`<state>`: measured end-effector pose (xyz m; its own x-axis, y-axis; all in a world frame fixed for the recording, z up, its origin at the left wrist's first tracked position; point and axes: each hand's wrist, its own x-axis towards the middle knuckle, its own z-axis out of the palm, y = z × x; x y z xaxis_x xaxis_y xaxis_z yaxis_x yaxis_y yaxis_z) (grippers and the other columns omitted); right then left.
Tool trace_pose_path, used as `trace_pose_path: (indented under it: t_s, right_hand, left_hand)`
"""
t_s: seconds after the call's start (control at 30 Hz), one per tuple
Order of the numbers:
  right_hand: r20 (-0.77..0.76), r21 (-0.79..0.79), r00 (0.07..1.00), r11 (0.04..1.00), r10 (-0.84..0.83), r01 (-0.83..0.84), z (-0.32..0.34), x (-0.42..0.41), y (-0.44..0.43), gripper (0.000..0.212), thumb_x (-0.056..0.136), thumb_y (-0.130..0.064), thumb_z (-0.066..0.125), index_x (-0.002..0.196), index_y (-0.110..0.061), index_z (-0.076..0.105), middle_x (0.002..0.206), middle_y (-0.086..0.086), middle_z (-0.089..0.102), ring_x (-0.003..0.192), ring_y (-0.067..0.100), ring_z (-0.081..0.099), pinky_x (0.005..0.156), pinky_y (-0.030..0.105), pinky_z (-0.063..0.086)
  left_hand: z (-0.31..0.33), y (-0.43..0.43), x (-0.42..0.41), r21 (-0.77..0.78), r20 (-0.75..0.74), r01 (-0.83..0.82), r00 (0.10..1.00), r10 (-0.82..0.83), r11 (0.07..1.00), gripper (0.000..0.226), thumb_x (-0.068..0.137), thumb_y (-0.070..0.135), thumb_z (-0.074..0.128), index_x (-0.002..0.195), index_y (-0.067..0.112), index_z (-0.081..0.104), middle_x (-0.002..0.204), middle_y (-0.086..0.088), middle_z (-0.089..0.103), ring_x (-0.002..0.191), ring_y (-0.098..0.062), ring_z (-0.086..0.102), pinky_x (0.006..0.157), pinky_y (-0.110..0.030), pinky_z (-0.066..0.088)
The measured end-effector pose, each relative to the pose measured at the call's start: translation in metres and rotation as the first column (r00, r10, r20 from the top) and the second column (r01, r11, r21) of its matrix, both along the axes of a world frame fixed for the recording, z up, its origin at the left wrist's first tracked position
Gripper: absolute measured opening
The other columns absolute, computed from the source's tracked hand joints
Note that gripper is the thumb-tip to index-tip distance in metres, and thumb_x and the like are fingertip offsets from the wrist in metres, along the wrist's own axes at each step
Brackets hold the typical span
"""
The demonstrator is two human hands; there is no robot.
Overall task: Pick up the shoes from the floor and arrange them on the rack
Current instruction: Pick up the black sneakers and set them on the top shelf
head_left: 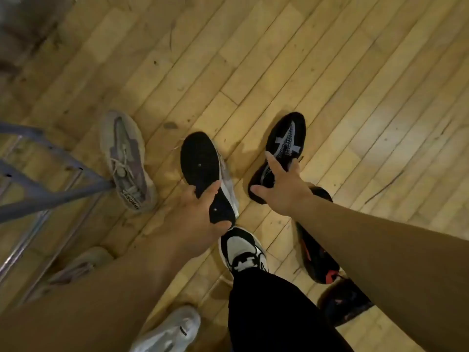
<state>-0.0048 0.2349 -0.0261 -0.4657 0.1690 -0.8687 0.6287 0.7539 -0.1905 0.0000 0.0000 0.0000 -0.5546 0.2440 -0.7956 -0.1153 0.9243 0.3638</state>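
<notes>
My left hand [195, 217] grips a grey shoe [203, 161] at its heel end, tilted so its black sole faces up, above the wooden floor. My right hand [281, 189] reaches over a black shoe with a grey cross pattern [289, 133] lying on the floor. Its fingers are spread and straight, touching the shoe around its opening. The blue-grey metal rack [50, 196] stands at the left edge. A grey-lilac shoe [127, 161] lies on the floor against the rack's leg.
A black and red shoe [319, 257] lies under my right forearm, with another dark shoe [347, 303] behind it. A pale shoe [83, 265] sits low by the rack and a white shoe [172, 331] near the bottom edge. My own black-and-white sneaker [243, 252] stands in the middle.
</notes>
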Motion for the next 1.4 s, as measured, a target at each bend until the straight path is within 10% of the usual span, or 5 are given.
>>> trace_pose_path:
  t_s: [0.23,0.63,0.9,1.07,1.4]
  right_hand:
    - [-0.228,0.226,0.957,0.965,0.182,-0.130,-0.066,0.036,-0.015,0.080,0.096,-0.063,0.053,0.157,-0.055,0.002,0.169,0.006,-0.019,0.151,0.043,0.019,0.117,0.053,0.034]
    - [-0.419,0.119,0.908,0.991,-0.003,0.058,-0.068,0.029,-0.012,0.083,0.083,-0.058,0.069,0.154,-0.047,0.027,0.167,-0.002,0.007,0.150,0.036,0.024,0.116,0.052,0.040]
    - [-0.712,-0.041,0.685,0.964,0.156,-0.263,0.001,0.032,-0.085,0.074,0.083,-0.047,0.075,0.148,-0.045,0.039,0.164,-0.007,0.011,0.146,0.025,0.034,0.114,0.036,0.041]
    - [-0.707,-0.096,0.595,0.781,0.383,-0.617,0.081,0.065,-0.151,0.075,0.082,-0.047,0.078,0.146,-0.051,0.038,0.162,-0.013,0.009,0.146,0.020,0.031,0.106,0.025,0.039]
    - [-0.485,-0.027,0.205,0.219,0.850,-0.975,0.252,0.115,-0.239,0.073,0.077,-0.058,0.075,0.139,-0.062,0.038,0.138,-0.018,0.030,0.126,0.013,0.043,0.102,0.031,0.045]
  left_hand:
    - [-0.077,0.013,0.019,0.007,-0.088,0.006,0.996,-0.005,1.000,0.085,0.083,0.057,0.065,0.156,0.044,0.023,0.153,0.001,0.008,0.137,-0.031,0.030,0.110,-0.044,0.041]
    - [-0.091,-0.040,0.033,0.168,-0.233,0.150,0.967,-0.108,0.974,0.091,0.093,0.036,0.069,0.160,0.048,0.009,0.166,0.009,0.005,0.149,-0.023,0.026,0.114,-0.037,0.038]
    - [-0.036,-0.133,0.097,0.220,-0.293,-0.241,0.908,0.300,0.945,0.099,0.089,0.042,0.075,0.157,0.056,0.005,0.162,0.007,0.038,0.143,-0.014,0.042,0.113,-0.029,0.036]
    - [0.047,-0.186,0.165,0.213,-0.304,-0.421,0.829,0.469,0.882,0.103,0.090,0.047,0.073,0.144,0.074,-0.012,0.150,0.004,0.052,0.126,-0.014,0.057,0.087,-0.024,0.045]
    - [0.221,-0.253,0.254,0.189,-0.425,-0.275,0.843,0.331,0.943,0.104,0.089,0.054,0.069,0.132,0.082,-0.021,0.149,0.025,0.042,0.107,0.019,0.056,0.092,-0.010,0.045]
